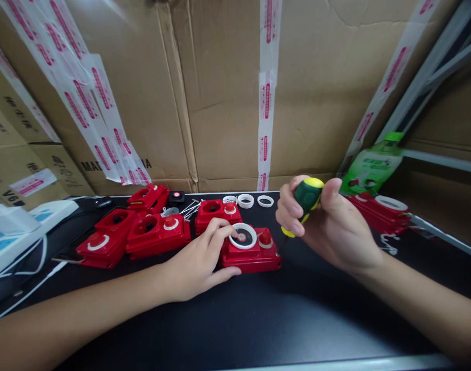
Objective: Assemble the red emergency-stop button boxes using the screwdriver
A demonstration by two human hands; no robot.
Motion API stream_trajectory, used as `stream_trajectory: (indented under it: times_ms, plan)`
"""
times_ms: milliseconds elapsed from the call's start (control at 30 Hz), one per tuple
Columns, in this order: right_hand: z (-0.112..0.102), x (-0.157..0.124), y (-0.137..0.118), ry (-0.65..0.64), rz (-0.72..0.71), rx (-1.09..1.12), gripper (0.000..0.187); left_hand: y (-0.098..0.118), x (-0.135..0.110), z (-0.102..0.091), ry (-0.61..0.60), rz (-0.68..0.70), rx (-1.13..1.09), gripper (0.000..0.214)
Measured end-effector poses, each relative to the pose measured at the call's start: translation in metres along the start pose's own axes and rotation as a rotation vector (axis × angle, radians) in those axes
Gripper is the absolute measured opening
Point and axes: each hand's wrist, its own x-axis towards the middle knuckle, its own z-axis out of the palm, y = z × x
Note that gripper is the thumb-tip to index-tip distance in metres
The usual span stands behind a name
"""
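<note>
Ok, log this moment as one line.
Left hand: holding red box | right hand: gripping green-yellow screwdriver | screwdriver: angled down to box's right end | white rings: behind box

Your screwdriver [307, 199] is dark green and yellow, your box [258, 264] is super red, its ring [243, 246] white, your desk [254, 319] plain black.

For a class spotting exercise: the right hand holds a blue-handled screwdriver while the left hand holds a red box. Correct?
The colour is wrong: the head view shows the right hand holding a green-and-yellow-handled screwdriver, while the left hand holds a red box.
</note>
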Motion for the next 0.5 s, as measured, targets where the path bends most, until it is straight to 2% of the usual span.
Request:
stream_trajectory:
  times_ms: [233, 400, 500]
  plan:
    - [-0.0016, 0.0016, -0.0019, -0.002, 0.068, -0.015, 0.050, -0.0002, -0.0002, 0.0003, -0.006, 0.004, 0.000, 0.059]
    - [-0.0045, 0.0007, 0.0003, 0.002, 0.036, -0.005, 0.035, -0.0003, -0.0002, 0.0003, 0.011, 0.009, -0.006, 0.057]
    - [-0.0035, -0.0010, 0.0011, 0.022, 0.023, -0.037, 0.035, -0.0003, -0.0003, 0.0003, 0.013, 0.002, -0.001, 0.058]
